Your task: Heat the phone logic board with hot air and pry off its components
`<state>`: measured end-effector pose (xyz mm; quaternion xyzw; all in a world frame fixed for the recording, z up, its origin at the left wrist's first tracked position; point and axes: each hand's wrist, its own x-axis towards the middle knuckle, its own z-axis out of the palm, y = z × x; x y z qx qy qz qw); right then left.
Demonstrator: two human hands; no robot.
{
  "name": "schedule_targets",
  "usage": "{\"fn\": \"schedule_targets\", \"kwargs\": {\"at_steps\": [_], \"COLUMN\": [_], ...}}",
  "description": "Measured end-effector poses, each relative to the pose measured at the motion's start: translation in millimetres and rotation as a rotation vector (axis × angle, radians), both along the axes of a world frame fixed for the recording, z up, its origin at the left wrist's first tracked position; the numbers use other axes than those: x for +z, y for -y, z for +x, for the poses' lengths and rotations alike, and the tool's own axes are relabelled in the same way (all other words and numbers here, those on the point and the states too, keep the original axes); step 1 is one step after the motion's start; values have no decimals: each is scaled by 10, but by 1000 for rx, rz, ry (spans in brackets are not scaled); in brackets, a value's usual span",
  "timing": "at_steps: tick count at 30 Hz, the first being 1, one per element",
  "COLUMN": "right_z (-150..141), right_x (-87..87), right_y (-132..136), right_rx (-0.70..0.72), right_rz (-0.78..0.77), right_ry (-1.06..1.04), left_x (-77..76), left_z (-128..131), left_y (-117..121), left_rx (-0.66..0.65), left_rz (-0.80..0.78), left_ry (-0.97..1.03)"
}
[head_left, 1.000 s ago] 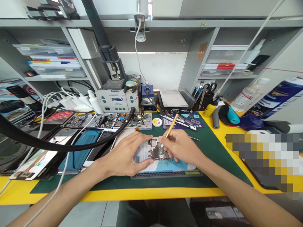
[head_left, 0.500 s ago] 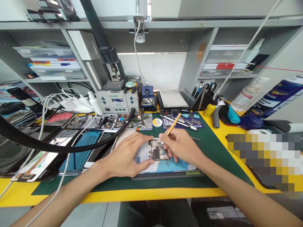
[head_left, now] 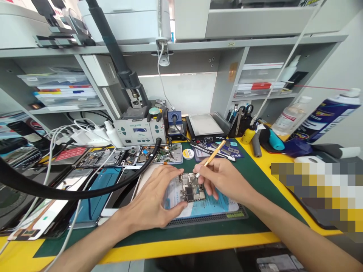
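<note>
My left hand (head_left: 150,198) lies with thumb and forefinger spread around the left side of a phone circuit board (head_left: 193,189), gripping it by its edges. In my right hand (head_left: 219,175) is a slim pen-shaped craft knife (head_left: 214,153) with a gold handle and silver collar, pinched between thumb and fingers. Its thin tip points down at the upper part of the board; whether it touches I cannot tell. Under the board is a blue and white printed sheet or pad (head_left: 224,204) on a dark perforated base (head_left: 207,219).
Several phones and phone parts, including a blue panel (head_left: 98,192), line the left. A black hose (head_left: 85,194) arches over them. Behind stand a hot-air station (head_left: 138,130), a parts tray (head_left: 177,155) and a heating plate (head_left: 207,126). Bottles and a spray can (head_left: 323,113) stand right.
The whole view has shifted, with the bench appearing lower. My right hand has tilted the craft knife further to the right. My left hand keeps its hold on the board.
</note>
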<state>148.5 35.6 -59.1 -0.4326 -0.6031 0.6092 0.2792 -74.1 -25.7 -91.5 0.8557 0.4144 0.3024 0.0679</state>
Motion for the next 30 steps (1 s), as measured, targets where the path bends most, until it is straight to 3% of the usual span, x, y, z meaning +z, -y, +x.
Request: {"fn": "schedule_targets", "kwargs": {"at_steps": [6, 17, 30], "right_z": [-14, -52, -69], "right_x": [-11, -117, -118], "right_y": [69, 179, 179], "right_rx": [11, -65, -75], "right_rz": [-81, 29, 21], "right_ry": [-100, 12, 35], "left_x": [-36, -111, -122], "left_z": [-13, -24, -28], "left_y": [-7, 17, 1], "left_rx": [-11, 34, 29], "left_rz": [23, -3, 1], "left_ry": [24, 3, -4]}}
